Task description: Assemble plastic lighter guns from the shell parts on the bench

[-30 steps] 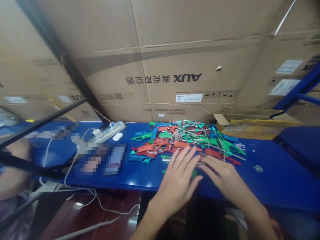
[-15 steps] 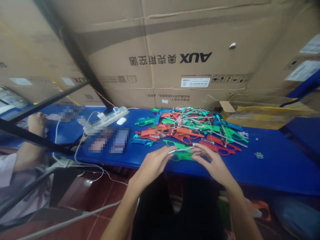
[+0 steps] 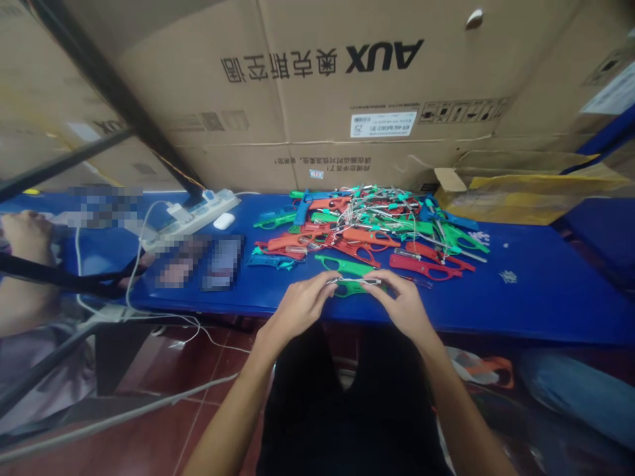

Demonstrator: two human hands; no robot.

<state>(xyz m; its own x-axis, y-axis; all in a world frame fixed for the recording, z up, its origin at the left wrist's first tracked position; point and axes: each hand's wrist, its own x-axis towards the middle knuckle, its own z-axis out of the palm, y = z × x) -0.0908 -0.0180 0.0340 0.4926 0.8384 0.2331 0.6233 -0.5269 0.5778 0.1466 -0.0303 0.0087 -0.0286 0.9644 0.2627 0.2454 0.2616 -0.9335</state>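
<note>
My left hand (image 3: 300,305) and my right hand (image 3: 403,305) meet just above the near edge of the blue table (image 3: 546,304). Both pinch the ends of a thin metal piece (image 3: 354,281) and a green plastic handle part (image 3: 350,289) lies between and just under them; whether it is held I cannot tell. Another green handle (image 3: 344,266) lies just behind them. Further back spreads a pile of red, green and blue plastic handles mixed with metal wires (image 3: 372,225).
Large cardboard boxes (image 3: 347,99) wall off the back of the table. A white power strip (image 3: 196,211) with cables, a white mouse (image 3: 224,221) and two dark flat devices (image 3: 223,263) lie at left. A yellow-lined open box (image 3: 526,188) sits at right. Another person's arm (image 3: 20,264) shows far left.
My hands lay flat beside the pile, then drew back toward the table's near edge, pinching the metal piece over the green handle. The view has tilted downward.
</note>
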